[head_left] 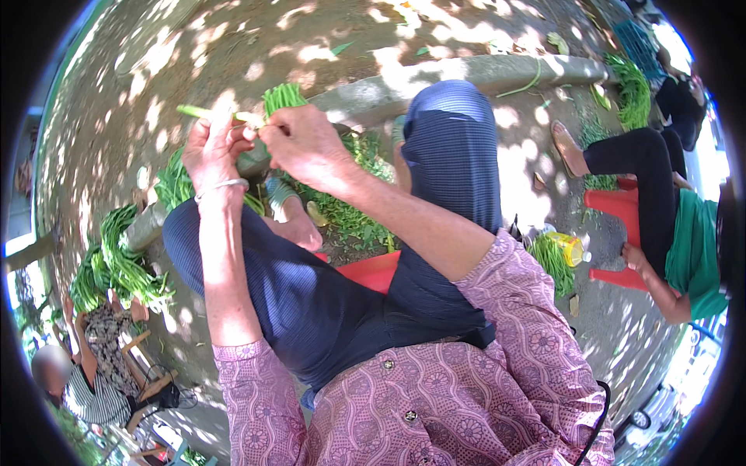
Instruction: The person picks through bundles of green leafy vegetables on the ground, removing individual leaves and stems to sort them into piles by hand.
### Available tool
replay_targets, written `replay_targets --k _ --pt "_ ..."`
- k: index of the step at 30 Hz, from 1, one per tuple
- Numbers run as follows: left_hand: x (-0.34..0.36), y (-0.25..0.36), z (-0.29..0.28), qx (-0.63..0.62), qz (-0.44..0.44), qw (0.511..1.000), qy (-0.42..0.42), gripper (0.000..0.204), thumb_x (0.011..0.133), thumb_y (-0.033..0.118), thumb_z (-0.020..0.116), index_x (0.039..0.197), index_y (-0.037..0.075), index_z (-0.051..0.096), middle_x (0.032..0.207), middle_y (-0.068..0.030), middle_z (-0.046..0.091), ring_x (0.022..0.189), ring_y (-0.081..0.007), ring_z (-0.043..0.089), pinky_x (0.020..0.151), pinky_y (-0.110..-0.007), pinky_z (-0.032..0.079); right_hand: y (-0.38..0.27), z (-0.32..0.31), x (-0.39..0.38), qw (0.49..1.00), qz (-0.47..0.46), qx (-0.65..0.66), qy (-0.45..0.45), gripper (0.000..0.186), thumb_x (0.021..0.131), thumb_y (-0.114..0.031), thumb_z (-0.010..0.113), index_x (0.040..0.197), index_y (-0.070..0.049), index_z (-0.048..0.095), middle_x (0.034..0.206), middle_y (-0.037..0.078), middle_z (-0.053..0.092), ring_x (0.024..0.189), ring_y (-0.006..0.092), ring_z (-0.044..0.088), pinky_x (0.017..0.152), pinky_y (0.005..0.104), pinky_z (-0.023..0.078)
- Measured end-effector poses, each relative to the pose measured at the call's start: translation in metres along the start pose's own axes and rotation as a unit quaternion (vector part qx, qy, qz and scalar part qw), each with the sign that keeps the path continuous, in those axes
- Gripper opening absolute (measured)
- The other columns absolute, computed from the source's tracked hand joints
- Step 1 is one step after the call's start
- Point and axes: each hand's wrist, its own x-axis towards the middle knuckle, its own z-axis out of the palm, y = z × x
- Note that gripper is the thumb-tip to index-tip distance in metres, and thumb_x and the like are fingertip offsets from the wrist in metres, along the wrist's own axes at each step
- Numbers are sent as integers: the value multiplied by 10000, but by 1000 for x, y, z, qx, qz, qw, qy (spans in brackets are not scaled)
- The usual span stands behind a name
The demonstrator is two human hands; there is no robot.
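A thin green stalk (pixel 192 111) is pinched in my left hand (pixel 212 155), its green end sticking out to the left. A paler, yellowish stretch shows between my two hands. My right hand (pixel 308 147) is closed, with thumb and fingertips pinching at this pale end; the exact grip is partly hidden by the fingers. Just beyond my right hand, a bundle of cut green stalks (pixel 284 96) rests by the curb. Both hands are held out in front of my left knee.
A low concrete curb (pixel 435 76) curves ahead. Leafy trimmings (pixel 357 221) lie between my feet. Green bundles (pixel 116 256) lie at left near a seated person; another bundle (pixel 552 264) and a yellow bottle (pixel 569 248) lie at right, near a person on a red stool (pixel 618 206).
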Motion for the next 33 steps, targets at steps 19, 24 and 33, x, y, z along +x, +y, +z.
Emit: replay_targets --k 19,24,33 --pt "0 -12 18 186 61 978 -75 71 837 92 610 883 38 616 725 0 617 584 -73 575 495 -194 430 6 -28 10 994 -13 -91 -58 231 795 -154 541 748 59 619 591 143 601 543 164 634 503 313 484" --pt "-2 -7 26 195 63 975 -85 61 856 95 597 871 38 613 673 18 579 548 -41 507 488 -177 406 7 -24 13 987 -78 -142 16 187 721 -168 566 677 3 626 636 205 587 628 355 603 601 420 480" --pt "-2 -9 27 171 42 982 -73 163 888 173 567 946 39 638 694 3 598 575 -53 534 498 -185 426 -1 -32 8 982 -40 -182 19 177 706 -162 563 666 -1 623 623 211 575 632 362 601 602 436 474"
